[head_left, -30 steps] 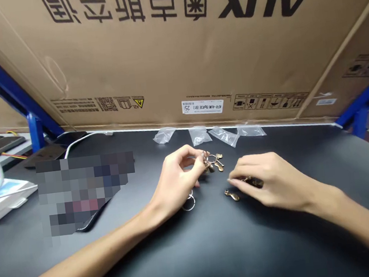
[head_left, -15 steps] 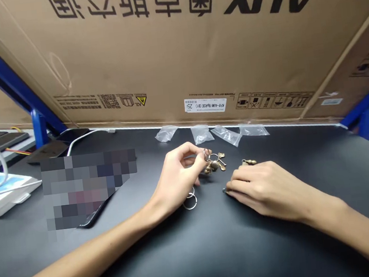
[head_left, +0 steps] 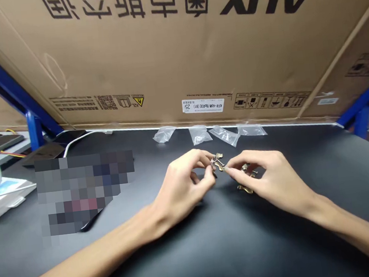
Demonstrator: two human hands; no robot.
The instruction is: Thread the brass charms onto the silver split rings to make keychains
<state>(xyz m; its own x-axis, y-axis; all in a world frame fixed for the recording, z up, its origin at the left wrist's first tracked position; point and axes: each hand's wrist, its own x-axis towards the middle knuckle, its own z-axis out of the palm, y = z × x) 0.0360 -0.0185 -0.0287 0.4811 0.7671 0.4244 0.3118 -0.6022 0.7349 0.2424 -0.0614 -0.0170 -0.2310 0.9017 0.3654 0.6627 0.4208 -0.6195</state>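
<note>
Over the dark counter (head_left: 307, 160), the left hand (head_left: 179, 185) pinches a small metal ring (head_left: 213, 162) at the centre, while the right hand (head_left: 272, 177) pinches a brass charm (head_left: 220, 164) just beside it, more brass charms (head_left: 245, 188) lying under that hand. Pinching close to the ring's edge keeps it steady.

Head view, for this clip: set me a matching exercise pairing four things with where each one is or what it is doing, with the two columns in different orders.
Things:
1. left hand
2. right hand
3. clear plastic bags
4. loose brass charm

Places or states:
A. in a row along the far edge of the black table
B. lying on the table, just below the right hand
C. pinching a metal ring
D. fingertips against the brass charms

Pairs: 1-C, 2-D, 3-A, 4-B
</note>
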